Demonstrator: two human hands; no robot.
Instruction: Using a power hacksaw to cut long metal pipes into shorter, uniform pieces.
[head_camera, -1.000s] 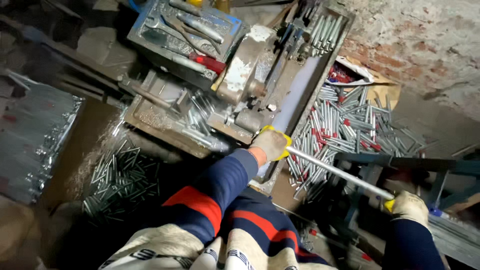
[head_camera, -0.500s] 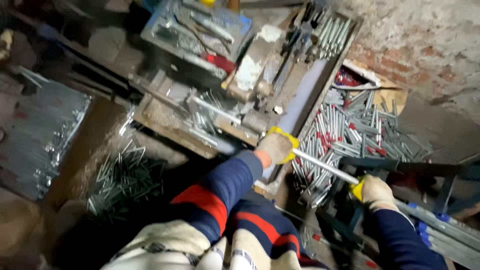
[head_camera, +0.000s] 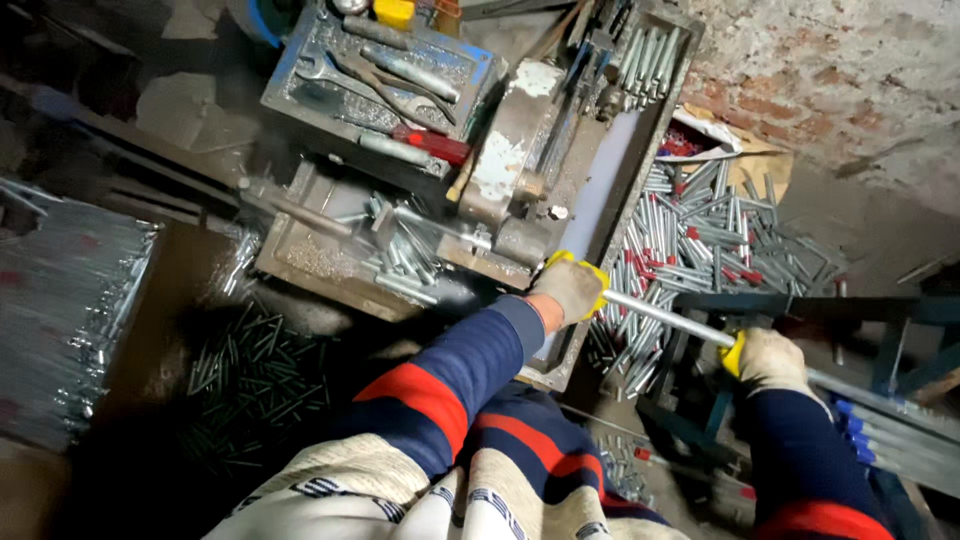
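Both gloved hands grasp one metal rod (head_camera: 665, 318): left hand (head_camera: 568, 288) beside machine (head_camera: 510, 190), right hand (head_camera: 768, 358) behind. Cut tubes (head_camera: 700, 230) heaped beyond; tool tray (head_camera: 385, 75) above.

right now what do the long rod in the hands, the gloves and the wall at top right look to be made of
Rod: seems metal, likely steel; silvery, with a bright sheen. Left hand and right hand grip it. Gloves: look like knitted fabric, off-white and grimy, with yellow trim, perhaps a rubbery coating. Wall: brick, reddish, with pale mortar lines, rough and matte.
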